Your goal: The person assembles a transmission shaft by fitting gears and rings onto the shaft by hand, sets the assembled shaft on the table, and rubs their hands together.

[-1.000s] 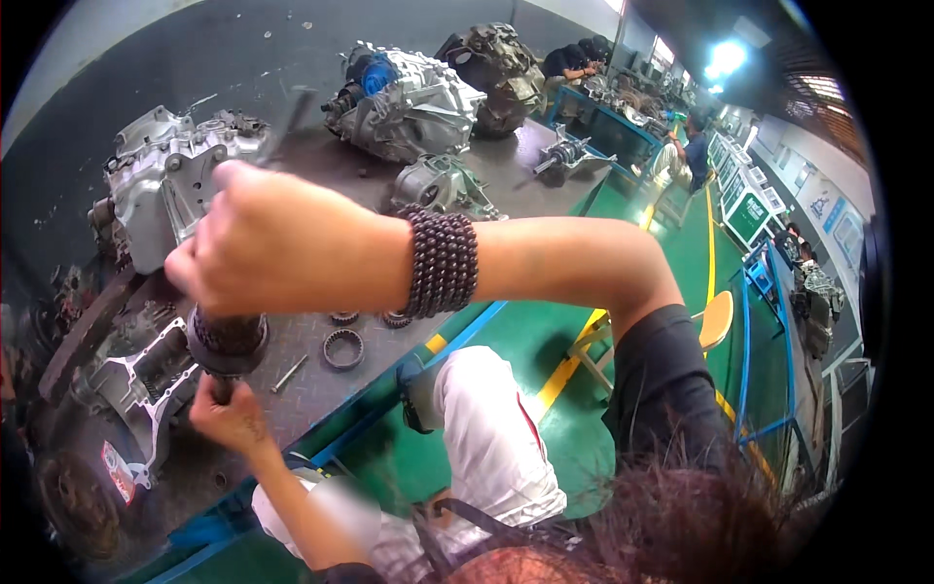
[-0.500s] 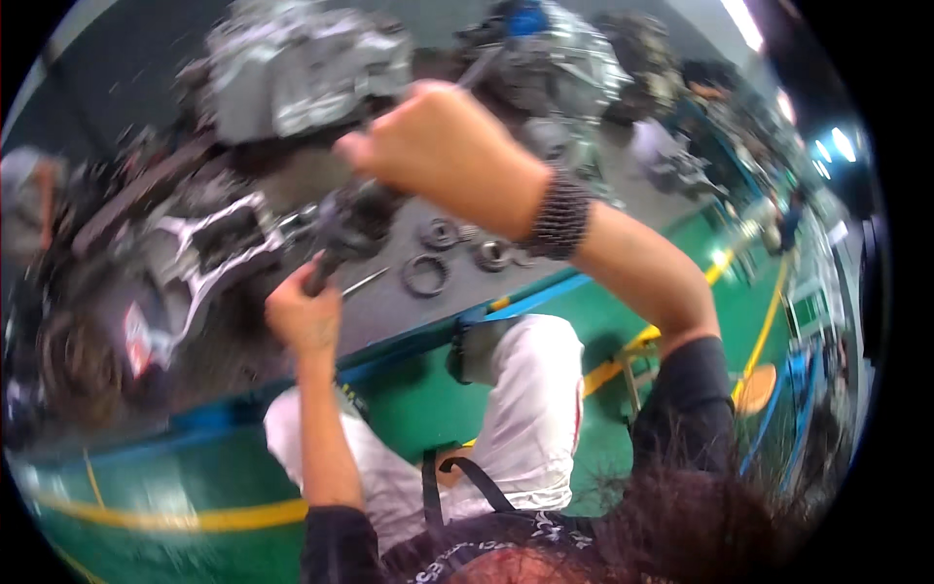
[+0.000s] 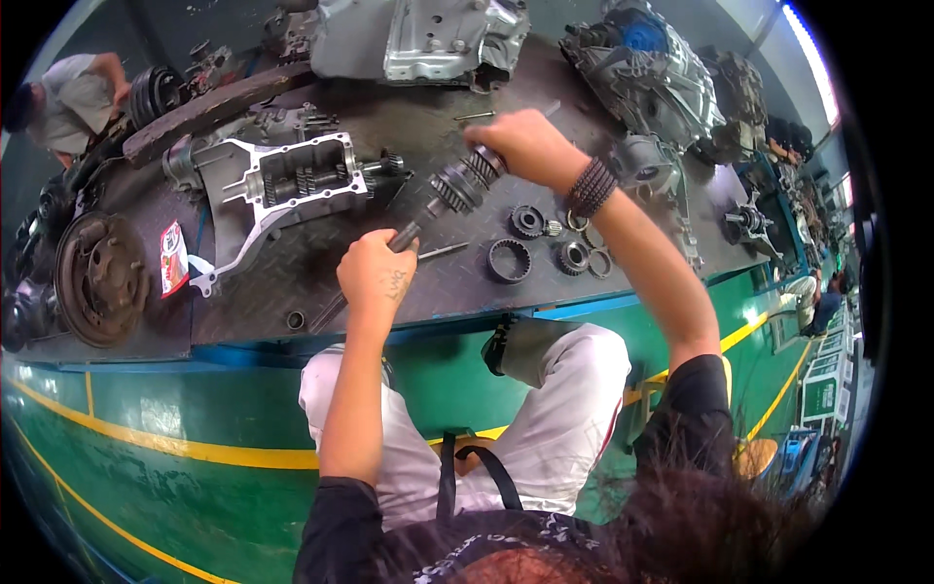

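Observation:
Above the metal bench I hold a transmission gear shaft (image 3: 454, 189) slantwise, its toothed gears toward the upper right. My left hand (image 3: 376, 275) is closed round the thin lower end of the shaft. At the geared end, my right hand (image 3: 533, 148) is wrapped round the top, and its fingers partly hide that end. Beneath the shaft lie a toothed ring (image 3: 510, 261), a gear (image 3: 527, 222) and a smaller gear (image 3: 574, 257). A thin pointed rod (image 3: 443, 250) rests beside my left hand.
An open gearbox housing (image 3: 305, 175) lies to the left, near a rusty brake drum (image 3: 100, 279) and a red packet (image 3: 174, 258). Large silver casings (image 3: 428, 39) stand at the back. A co-worker (image 3: 83, 97) is at far left. The blue bench edge (image 3: 263, 352) runs before my knees.
The view has shifted, so the bench things sit further right and show sharper. Both hands stay on the gear shaft; my right hand is now lower relative to the casings behind.

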`<state>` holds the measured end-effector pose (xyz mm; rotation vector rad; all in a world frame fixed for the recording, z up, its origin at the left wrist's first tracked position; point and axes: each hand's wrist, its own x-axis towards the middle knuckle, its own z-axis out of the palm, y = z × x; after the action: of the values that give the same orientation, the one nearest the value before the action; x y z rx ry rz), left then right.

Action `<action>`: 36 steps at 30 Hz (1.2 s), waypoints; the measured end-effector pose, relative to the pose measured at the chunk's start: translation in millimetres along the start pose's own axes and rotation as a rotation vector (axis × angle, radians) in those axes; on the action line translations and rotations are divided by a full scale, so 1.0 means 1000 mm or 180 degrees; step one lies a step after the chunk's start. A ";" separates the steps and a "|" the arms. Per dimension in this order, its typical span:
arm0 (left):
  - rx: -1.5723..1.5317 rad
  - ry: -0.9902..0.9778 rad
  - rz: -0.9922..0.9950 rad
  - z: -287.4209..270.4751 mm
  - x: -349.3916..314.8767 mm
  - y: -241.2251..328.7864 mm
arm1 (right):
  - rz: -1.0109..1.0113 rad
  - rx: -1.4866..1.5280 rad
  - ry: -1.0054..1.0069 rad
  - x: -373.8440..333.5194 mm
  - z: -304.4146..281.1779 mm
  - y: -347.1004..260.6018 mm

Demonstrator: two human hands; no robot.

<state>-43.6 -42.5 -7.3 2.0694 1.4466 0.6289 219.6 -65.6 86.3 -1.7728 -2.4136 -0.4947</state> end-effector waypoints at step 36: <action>0.0184 -0.0711 -0.0105 0.020 0.056 -0.026 | 0.0603 0.1806 -0.1201 -0.018 0.118 0.007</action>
<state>-30.8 14.8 -35.5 2.0804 1.3812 0.3337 244.4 -42.2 -28.2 -1.9022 -2.2306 0.5399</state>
